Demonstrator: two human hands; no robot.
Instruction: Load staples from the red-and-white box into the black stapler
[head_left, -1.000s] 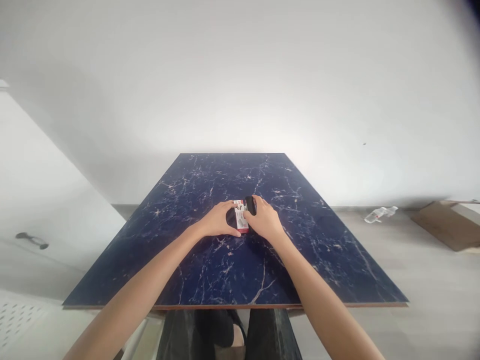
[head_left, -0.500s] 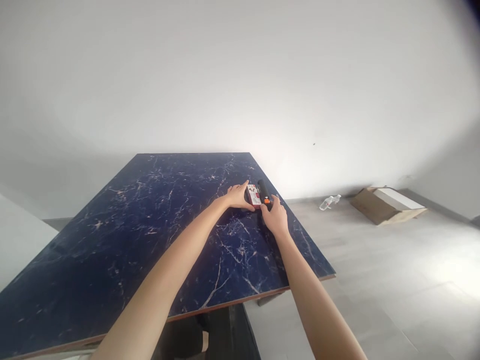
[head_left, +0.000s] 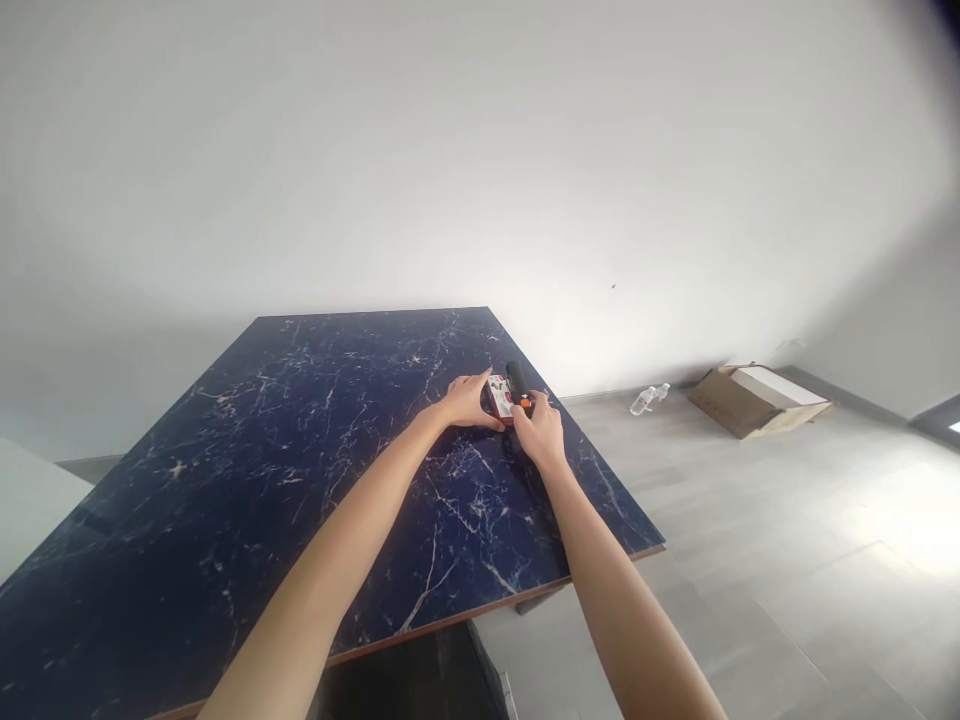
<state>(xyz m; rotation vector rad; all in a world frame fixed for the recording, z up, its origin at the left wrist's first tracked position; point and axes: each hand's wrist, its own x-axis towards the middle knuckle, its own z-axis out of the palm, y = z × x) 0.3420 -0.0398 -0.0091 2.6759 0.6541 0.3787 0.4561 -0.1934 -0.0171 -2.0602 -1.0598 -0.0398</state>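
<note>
A small white and red packet [head_left: 500, 395] lies on the dark blue marbled tabletop [head_left: 300, 450] near its right edge. My left hand [head_left: 466, 402] rests against the packet's left side, fingers curved round it. My right hand [head_left: 540, 432] is closed on a black tool with an orange part [head_left: 520, 385], which lies along the packet's right side. What the packet contains is too small to make out.
On the grey floor to the right lie a clear plastic bottle [head_left: 649, 399] and an open cardboard box [head_left: 756, 399] by the white wall. The table's right edge [head_left: 600, 470] is close to my hands.
The view has swung to the right, so the table now sits left of centre. My right hand slid back along the black tool, baring its orange part. Both hands stay at the packet.
</note>
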